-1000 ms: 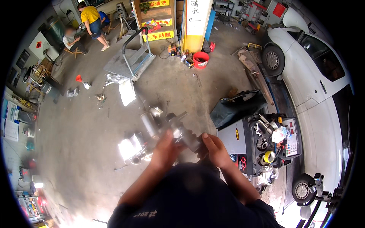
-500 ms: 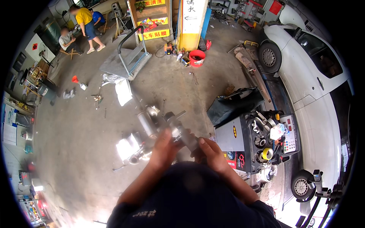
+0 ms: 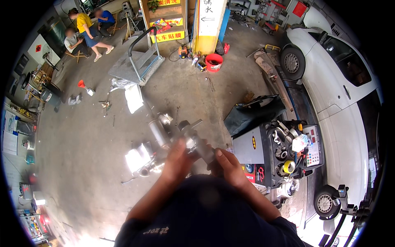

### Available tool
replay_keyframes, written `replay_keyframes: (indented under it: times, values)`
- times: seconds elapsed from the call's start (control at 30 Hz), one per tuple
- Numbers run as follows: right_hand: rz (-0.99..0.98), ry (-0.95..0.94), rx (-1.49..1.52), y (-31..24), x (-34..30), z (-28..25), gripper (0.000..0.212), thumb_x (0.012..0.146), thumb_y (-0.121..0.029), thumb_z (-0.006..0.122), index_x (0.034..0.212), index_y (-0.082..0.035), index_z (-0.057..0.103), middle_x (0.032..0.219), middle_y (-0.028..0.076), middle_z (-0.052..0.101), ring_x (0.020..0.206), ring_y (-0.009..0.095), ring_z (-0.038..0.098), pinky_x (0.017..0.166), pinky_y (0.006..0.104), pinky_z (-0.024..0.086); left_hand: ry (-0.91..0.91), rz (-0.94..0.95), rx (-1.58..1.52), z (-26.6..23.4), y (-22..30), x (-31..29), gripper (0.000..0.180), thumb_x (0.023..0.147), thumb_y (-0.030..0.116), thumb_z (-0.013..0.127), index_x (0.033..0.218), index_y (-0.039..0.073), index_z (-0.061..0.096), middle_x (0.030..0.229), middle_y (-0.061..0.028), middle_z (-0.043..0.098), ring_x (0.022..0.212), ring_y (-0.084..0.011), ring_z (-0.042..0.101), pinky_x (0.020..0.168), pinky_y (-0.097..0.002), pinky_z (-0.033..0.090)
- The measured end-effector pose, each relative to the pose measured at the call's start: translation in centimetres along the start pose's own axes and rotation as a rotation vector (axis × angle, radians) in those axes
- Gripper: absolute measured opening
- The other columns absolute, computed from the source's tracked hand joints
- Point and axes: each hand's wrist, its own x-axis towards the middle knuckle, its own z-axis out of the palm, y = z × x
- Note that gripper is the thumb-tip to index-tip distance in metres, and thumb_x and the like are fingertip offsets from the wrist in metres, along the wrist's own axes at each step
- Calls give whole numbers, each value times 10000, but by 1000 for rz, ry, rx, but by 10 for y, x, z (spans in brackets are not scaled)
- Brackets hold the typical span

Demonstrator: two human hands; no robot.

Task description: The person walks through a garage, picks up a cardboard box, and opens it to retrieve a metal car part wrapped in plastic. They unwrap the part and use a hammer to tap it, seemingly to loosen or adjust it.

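Close in front of me, both hands hold a blurred grey metal tool or part (image 3: 202,149). It has a dark rounded end, a shiny middle and a thin bar sticking out to the upper right; its exact kind I cannot make out. My left hand (image 3: 180,158) grips it near the shiny middle. Around its lower right end, my right hand (image 3: 227,164) is closed, thumb on top. Beyond the left hand, on the floor, lie a silver muffler-like cylinder (image 3: 158,132) with a pipe and a bright sheet-metal piece (image 3: 138,158).
Right of me stands a machine with a tool-filled top (image 3: 284,144), beside a dark bag (image 3: 255,115) and a white car (image 3: 329,99). Ahead are a platform trolley (image 3: 135,66) and a red bucket (image 3: 213,63). Several people, one in a yellow shirt (image 3: 84,24), are at the far left.
My hands and the grey metal piece stay nearly in place. At the far left, the person in yellow has shifted slightly left, and the person in blue shows more.
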Motion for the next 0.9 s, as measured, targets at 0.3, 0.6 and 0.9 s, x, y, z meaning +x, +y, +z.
replay_keyframes:
  times: [0.3,0.6,0.9]
  values:
    - [3,5,-33,-3,-2,0,586,1211,-521,432,1136,9,670,925,96,729,784,160,665,731,312,514,-1,-10,-10,-2,-1,1,662,1207,501,378,1595,-32,429,1527,-311,568,1460,-465,554,1275,-617,394]
    - [-561,225,-503,-6,4,-12,450,1035,-340,783,1291,15,674,1136,160,731,947,273,697,845,388,556,18,-103,-49,12,4,-3,584,1172,482,477,1540,27,486,1311,-232,662,1312,-440,645,1152,-571,508]
    - [-780,108,-1000,-61,12,-6,1104,725,-477,982,1605,-9,506,1564,262,571,1389,490,595,1136,530,501,84,-357,-68,19,-15,-10,618,1133,547,462,1470,35,541,1189,-183,693,953,-330,728,865,-506,607]
